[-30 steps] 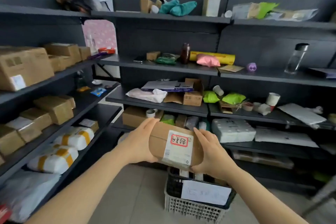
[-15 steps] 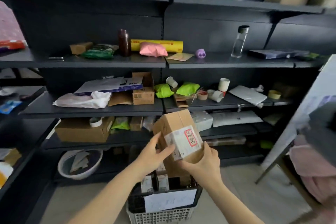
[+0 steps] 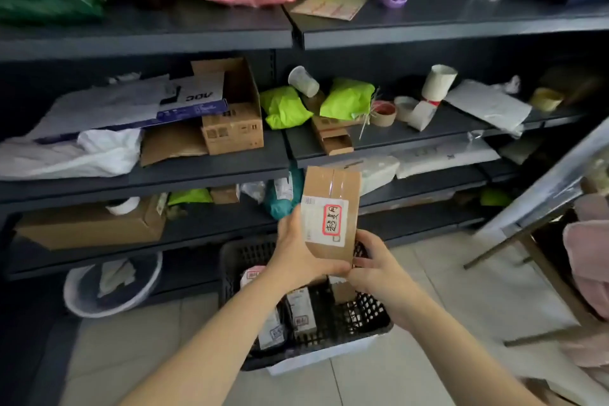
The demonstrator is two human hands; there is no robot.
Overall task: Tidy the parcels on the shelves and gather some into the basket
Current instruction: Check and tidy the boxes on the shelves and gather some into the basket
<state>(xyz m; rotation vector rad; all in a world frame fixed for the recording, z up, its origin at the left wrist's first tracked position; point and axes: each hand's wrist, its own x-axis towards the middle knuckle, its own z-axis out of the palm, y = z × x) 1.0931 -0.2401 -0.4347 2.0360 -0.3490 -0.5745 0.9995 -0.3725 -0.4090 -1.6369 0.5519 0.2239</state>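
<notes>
Grey plastic, a basin sits on the floor well to the left of the hands and lower, with a crumpled white scrap inside. Above it, left of the hands at about their height, a long brown carton lies on a dark shelf.

The left hand grips the lower left side of a small brown box, fingers curled under its bottom edge. The box stands upright between the hands, its white label with red-framed handwriting facing out. The right hand pinches the box's lower right corner, so both hands are clamped on it.

Right beneath the hands a black basket stands on the tiled floor, with several labelled parcels upright inside. The box is held above it, not touching.

Higher than the hands, two lime-green parcels lie on a shelf, and further right a white mailer.
</notes>
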